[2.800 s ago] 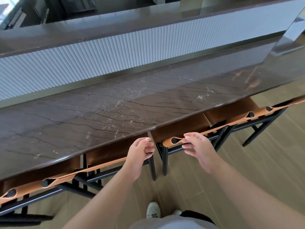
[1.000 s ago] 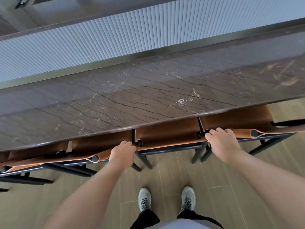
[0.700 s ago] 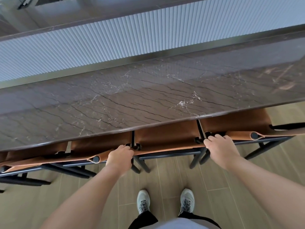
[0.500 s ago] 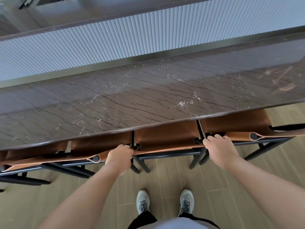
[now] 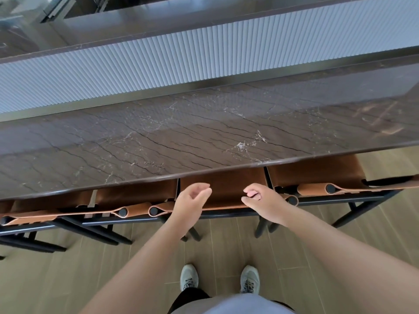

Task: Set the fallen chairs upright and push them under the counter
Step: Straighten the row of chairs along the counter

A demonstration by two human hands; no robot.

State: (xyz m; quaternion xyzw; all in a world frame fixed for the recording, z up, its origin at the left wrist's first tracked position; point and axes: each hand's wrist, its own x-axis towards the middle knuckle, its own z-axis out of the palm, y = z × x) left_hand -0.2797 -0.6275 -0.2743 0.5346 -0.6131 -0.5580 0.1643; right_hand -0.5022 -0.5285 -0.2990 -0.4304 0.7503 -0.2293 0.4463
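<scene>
Several chairs with tan leather seats and black metal frames stand upright in a row, tucked under the dark marble counter (image 5: 204,137). The middle chair (image 5: 226,189) is right in front of me, with the left chair (image 5: 136,196) and the right chair (image 5: 317,173) beside it. My left hand (image 5: 190,202) and my right hand (image 5: 263,200) hover just above the middle chair's back edge, fingers loosely curled, holding nothing. Most of each seat is hidden under the counter.
A white ribbed panel (image 5: 204,57) rises behind the counter, with a higher dark ledge above it. Wooden floor (image 5: 226,245) lies under my two grey shoes (image 5: 189,277). Another chair frame (image 5: 27,223) sits at the far left.
Both hands have let go of the middle chair's back corners and moved inward and slightly up, with fingers now loose. The chair sits further under the counter than in the earliest frame.
</scene>
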